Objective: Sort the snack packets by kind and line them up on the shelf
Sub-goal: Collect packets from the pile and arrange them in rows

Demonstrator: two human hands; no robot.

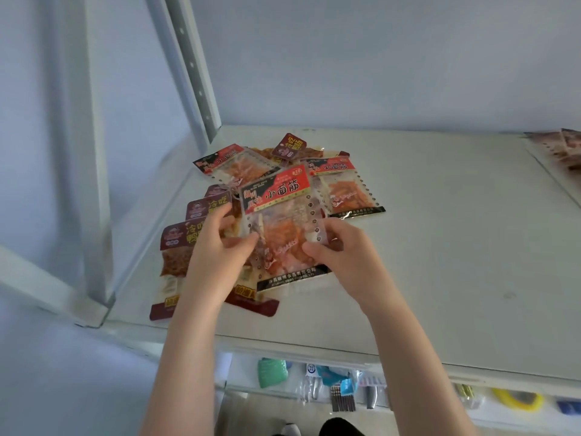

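- I have one red-header packet [283, 221] pinched between both hands and tilted up over the near side of the pile. It seems clear of the shelf [440, 247], though I can't be sure its bottom edge is off the packets beneath.
- My left hand [217, 247] is clamped on the packet's left edge, thumb on the front. The fingers reach behind, where I cannot see whether they also touch a maroon one.
- My right hand [342, 253] grips the right perforated edge, thumb in front and fingers curled behind.
- The rest is unsorted. Two more red twins [342, 187] lie at 12 and 1 o'clock from the held packet. Maroon packets [176, 247] overlap at 8 to 9 o'clock, and one maroon stray [289, 146] sits at the far end.
- I judge this as the picking-out step: one kind is being separated and no row has been started here.
- Bare shelf runs from 2 to 4 o'clock. More packets [566, 149] sit at the far right edge, too cropped to tell their kind.
- The next move calls for carrying this one to the bare stretch, laying it flat and square to the front edge, then gathering the red twins beside it.
- The film looks slippery, so I'd keep both pinches on until it rests.
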